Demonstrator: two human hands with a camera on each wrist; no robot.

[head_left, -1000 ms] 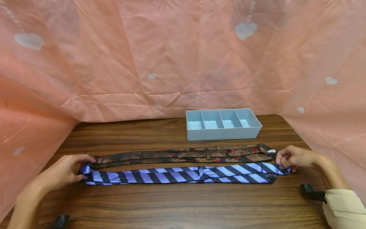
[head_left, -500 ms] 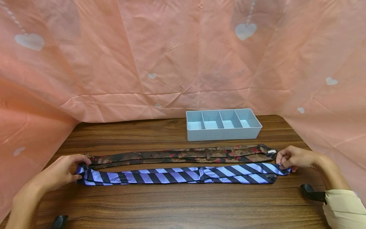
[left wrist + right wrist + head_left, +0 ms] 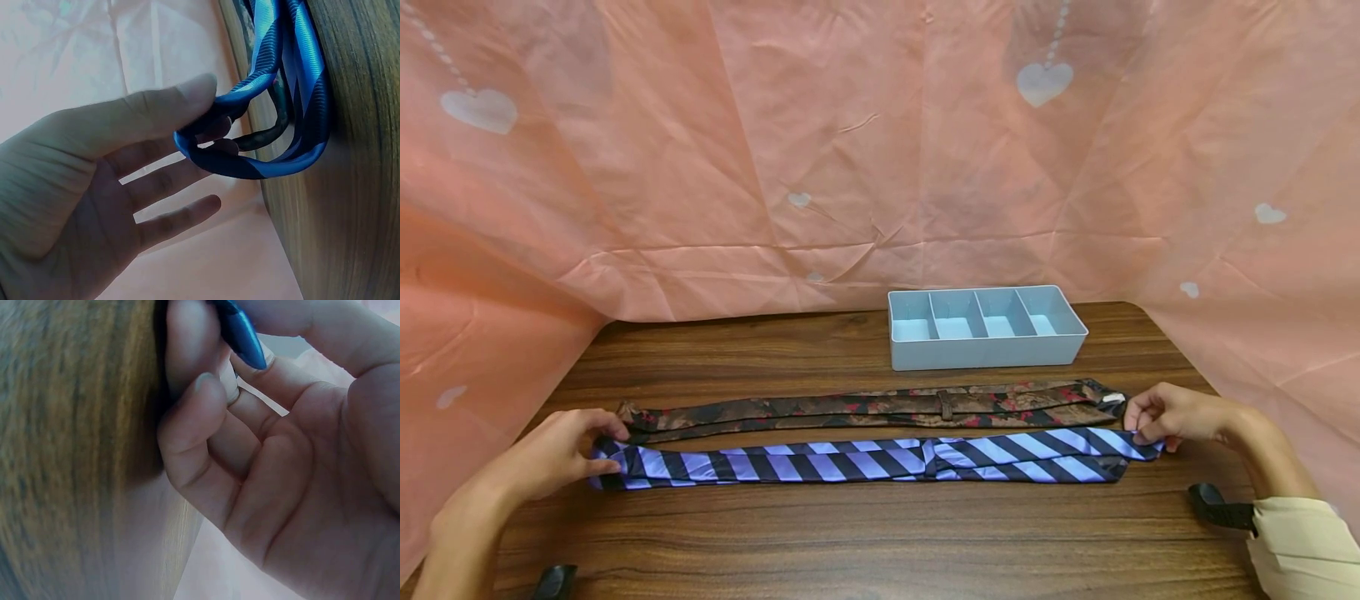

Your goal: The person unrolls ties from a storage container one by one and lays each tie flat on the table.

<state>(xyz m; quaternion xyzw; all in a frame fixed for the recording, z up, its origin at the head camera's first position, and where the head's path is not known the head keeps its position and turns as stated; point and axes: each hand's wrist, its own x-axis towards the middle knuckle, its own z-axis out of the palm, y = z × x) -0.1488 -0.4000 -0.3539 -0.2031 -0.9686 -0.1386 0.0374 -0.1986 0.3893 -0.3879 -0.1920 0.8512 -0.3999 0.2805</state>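
Note:
A purple-and-black striped necktie (image 3: 850,460) lies lengthwise across the table, doubled, with its keeper loop facing up. At its left end my left hand (image 3: 553,454) pinches the fold between thumb and fingers; in the left wrist view that fold (image 3: 275,169) bends round in a loop. My right hand (image 3: 1183,415) pinches the right-hand tip, and a bit of blue fabric (image 3: 244,337) shows between its fingers in the right wrist view. Just behind lies a brown floral necktie (image 3: 820,408), also doubled, its right end close to my right fingers.
A pale blue box (image 3: 988,352) with several compartments stands at the back of the wooden table (image 3: 880,533), right of centre. Pink cloth (image 3: 850,167) with white hearts hangs behind and along both sides.
My left hand has drawn slightly to the left with the striped necktie's folded end, uncovering more of the brown necktie's left end. The right hand stays in place.

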